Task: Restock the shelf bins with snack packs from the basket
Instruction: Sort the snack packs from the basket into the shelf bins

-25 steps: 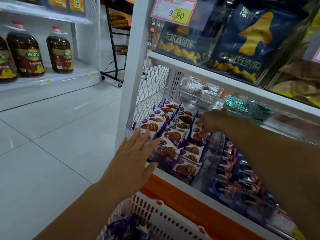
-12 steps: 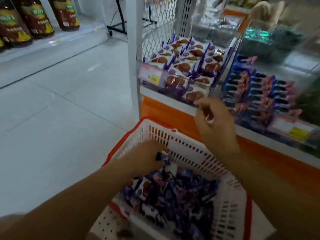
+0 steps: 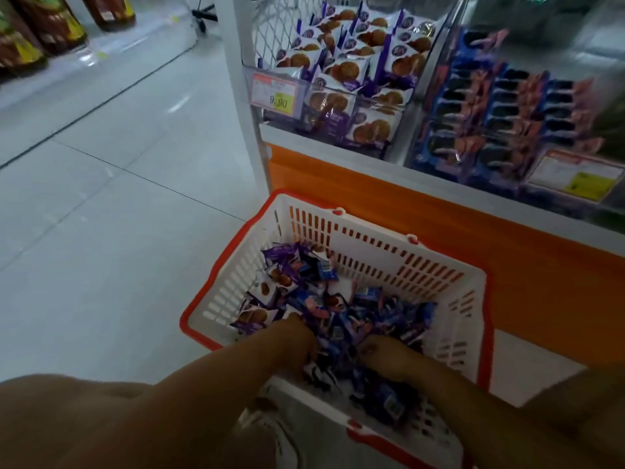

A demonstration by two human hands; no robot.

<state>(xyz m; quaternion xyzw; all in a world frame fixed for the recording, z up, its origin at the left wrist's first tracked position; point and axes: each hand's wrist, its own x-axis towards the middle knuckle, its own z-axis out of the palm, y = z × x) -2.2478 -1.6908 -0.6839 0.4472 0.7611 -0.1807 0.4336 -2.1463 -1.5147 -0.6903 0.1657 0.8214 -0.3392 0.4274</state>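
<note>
Left hand [image 3: 294, 343] and right hand [image 3: 384, 358] are sunk side by side in the near part of the packs [image 3: 338, 309]. Their fingers are curled down and buried, so whether either holds a pack cannot be told. The packs lie loose in the basket [image 3: 372, 247], near the far bin [image 3: 341, 96]. They look light, crinkly and slippery, probably with brittle biscuits inside; pinch a sealed edge.

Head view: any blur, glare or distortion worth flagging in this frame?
Head view: motion blur smears the snack packs in the basket, the left hand and the right hand; head view, the blue packs look softer than the waffle packs; head view, pale glare streaks the floor, and the shelf post leans from wide-angle distortion.
</note>
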